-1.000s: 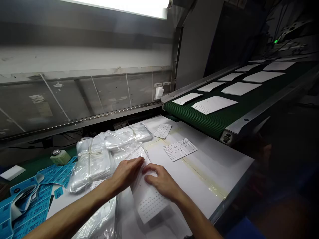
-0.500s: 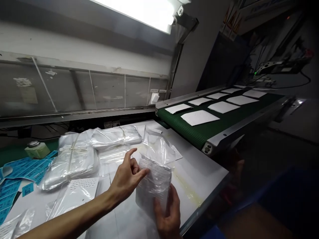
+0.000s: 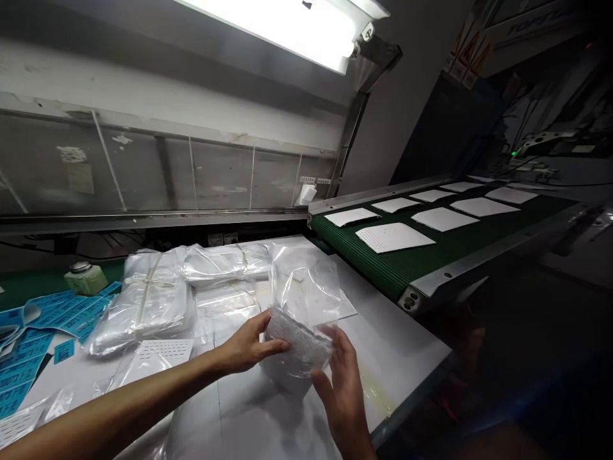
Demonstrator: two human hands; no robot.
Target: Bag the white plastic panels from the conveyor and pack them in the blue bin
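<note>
A thin white panel in a clear plastic bag [image 3: 297,351] is between my two hands above the table, tilted, with wrinkled film over its upper edge. My left hand [image 3: 253,345] pinches its left edge between thumb and fingers. Around its right edge curve the fingers of my right hand [image 3: 345,383], thumb on the near side. Just beyond lies an unfilled clear bag [image 3: 306,281], flat on the table. A bagged white panel with rows of small slots [image 3: 163,349] rests left of my left forearm.
Bundles of clear bags, one tied [image 3: 143,313] and another [image 3: 227,260], lie at the back left. Blue label sheets [image 3: 67,313] and a lidded jar [image 3: 86,279] are further left. A green conveyor belt [image 3: 342,246] carries several white panels [image 3: 395,236]. A lamp [image 3: 268,22] hangs above.
The bagged panel has tipped from fairly upright to flatter. My left hand's raised index finger has come down onto its edge. My right hand has moved up along the right side.
</note>
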